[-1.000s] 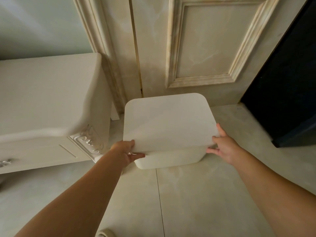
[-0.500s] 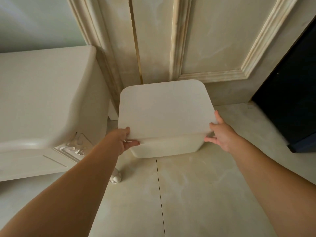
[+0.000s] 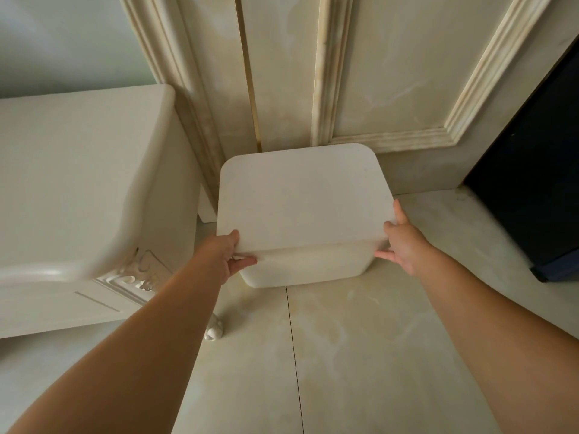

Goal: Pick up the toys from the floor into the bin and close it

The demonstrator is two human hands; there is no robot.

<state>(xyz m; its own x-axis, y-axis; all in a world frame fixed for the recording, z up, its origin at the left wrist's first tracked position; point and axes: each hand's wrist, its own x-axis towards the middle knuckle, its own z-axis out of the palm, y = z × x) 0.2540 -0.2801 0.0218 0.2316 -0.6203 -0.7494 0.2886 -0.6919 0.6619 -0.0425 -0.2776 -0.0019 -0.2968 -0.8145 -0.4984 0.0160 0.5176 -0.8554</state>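
Bin point(image 3: 308, 266) — on floor point(image 3: 360, 355) against wall panel point(image 3: 282, 89), lid point(image 3: 300, 195) seated on top. Left hand point(image 3: 227, 256), right hand point(image 3: 402, 244) — each grasping lid edge. No toys visible; task judged near complete.

Setting: home interior, corner of room.
Evidence:
- cream cabinet point(image 3: 78, 183), carved scroll ornament point(image 3: 138, 277), shaped foot point(image 3: 214, 330): domestic furniture.
- panelled door point(image 3: 391, 73) behind, marble-look finish, stepped moulding, thin gold strip point(image 3: 249, 89).
- floor point(image 3: 360, 355) glossy marble-pattern tile, one grout line point(image 3: 293, 339) visible.
- pale green wall point(image 3: 62, 42) upper left.
- white lidded bin point(image 3: 300, 198) on floor, close to door.
- dark unit point(image 3: 532, 183) at right, kind unclear.
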